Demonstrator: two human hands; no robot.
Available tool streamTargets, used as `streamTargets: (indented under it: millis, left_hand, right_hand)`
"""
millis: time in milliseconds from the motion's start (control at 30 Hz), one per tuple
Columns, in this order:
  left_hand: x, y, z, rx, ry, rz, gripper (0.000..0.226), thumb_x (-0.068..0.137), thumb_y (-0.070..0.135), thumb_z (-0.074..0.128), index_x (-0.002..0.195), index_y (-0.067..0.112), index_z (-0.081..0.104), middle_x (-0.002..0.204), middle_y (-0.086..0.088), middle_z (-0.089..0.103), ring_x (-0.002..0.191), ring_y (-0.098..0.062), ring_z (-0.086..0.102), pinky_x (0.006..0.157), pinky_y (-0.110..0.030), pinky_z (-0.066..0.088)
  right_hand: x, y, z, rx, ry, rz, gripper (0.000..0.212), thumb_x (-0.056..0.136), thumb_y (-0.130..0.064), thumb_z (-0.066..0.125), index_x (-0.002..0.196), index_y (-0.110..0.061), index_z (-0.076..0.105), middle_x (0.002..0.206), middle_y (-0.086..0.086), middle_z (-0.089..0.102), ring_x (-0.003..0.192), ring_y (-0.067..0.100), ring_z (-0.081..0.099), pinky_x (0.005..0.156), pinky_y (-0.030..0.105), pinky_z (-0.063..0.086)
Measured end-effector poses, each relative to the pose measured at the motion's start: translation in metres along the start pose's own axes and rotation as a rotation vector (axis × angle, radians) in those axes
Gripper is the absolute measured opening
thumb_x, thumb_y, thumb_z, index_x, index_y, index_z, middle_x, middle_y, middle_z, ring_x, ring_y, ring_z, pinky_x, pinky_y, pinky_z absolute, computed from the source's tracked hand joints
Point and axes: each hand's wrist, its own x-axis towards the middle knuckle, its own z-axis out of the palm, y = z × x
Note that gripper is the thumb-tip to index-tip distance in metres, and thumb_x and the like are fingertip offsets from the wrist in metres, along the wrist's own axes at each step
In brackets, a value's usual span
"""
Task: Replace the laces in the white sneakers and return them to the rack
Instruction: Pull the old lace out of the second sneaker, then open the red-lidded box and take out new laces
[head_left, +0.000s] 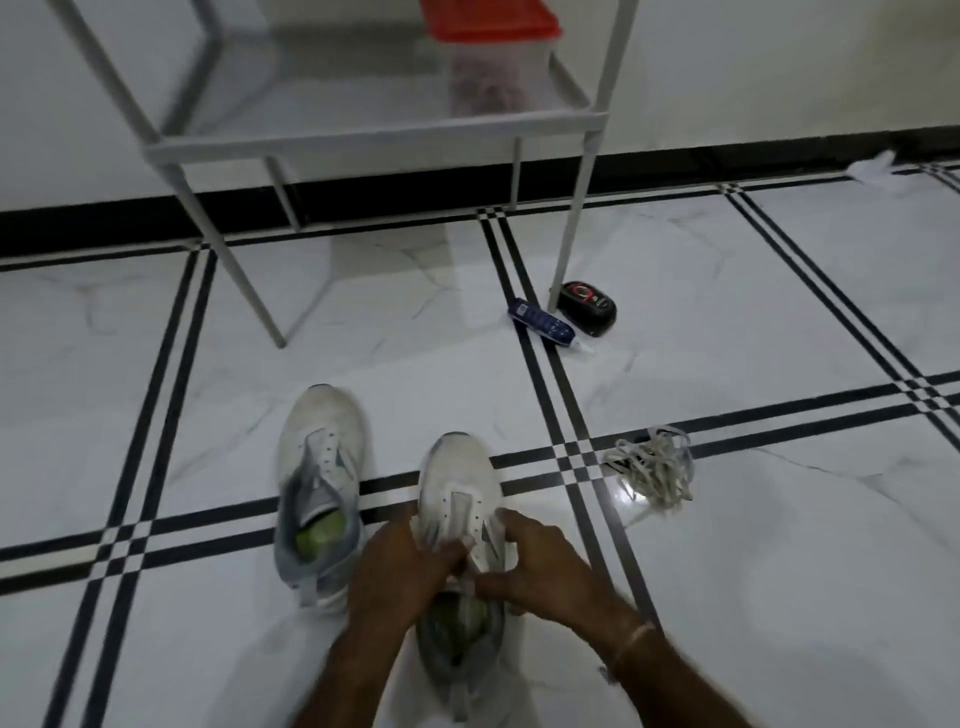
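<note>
the nearer white sneaker (460, 493) is stood on the tiled floor (779, 571) at 6 o'clock, toe pointed toward 12. its eyelet flaps are grasped by the left hand (400, 566) and the right hand (540, 571), fingers curled. the second sneaker (319, 457) is set just beside it at 9 o'clock. a lace pile (654, 467) is located at 3 o'clock, and the rack (363, 140) at 12.

Both forearms are bare to the frame's lower edge. Behind the right hand (540, 566), the wrist wears a thin pale-gold band (631, 642), perhaps a bangle or thread; blur hides details.
</note>
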Motion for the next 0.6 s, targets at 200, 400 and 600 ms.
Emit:
streamTargets:
  millis: [200,400,600]
  left_hand:
    - [0.017,-0.006,-0.015,-0.039,0.134,0.123,0.030,0.088,0.042,0.073,0.109,0.020,0.073,0.096,0.005,0.076,0.089,-0.015,0.072,0.082,-0.039,0.059]
    - [0.035,0.006,-0.068,0.453,0.590,0.198,0.049,0.081,0.049,0.076,0.123,0.026,0.066,0.127,-0.002,0.066,0.114,-0.029,0.057,0.088,-0.046,0.048]
    - [0.045,-0.059,-0.094,0.102,0.392,-0.224,0.067,0.085,0.070,0.058,0.118,0.012,0.059,0.115,-0.015,0.067,0.107,-0.036,0.063,0.088,-0.046,0.054]
  right_hand:
    - [0.036,-0.017,0.012,-0.017,0.234,-0.081,0.048,0.075,-0.051,0.084,0.115,-0.030,0.070,0.111,-0.012,0.071,0.101,0.009,0.069,0.083,0.042,0.062]
    - [0.090,-0.051,0.010,-0.082,0.269,-0.149,0.059,0.086,-0.040,0.079,0.137,-0.013,0.063,0.125,0.005,0.072,0.104,0.018,0.071,0.091,0.041,0.060]
    - [0.102,-0.061,0.037,-0.072,0.234,-0.189,0.061,0.084,-0.036,0.082,0.138,-0.015,0.062,0.124,0.002,0.072,0.101,0.013,0.072,0.094,0.031,0.057]
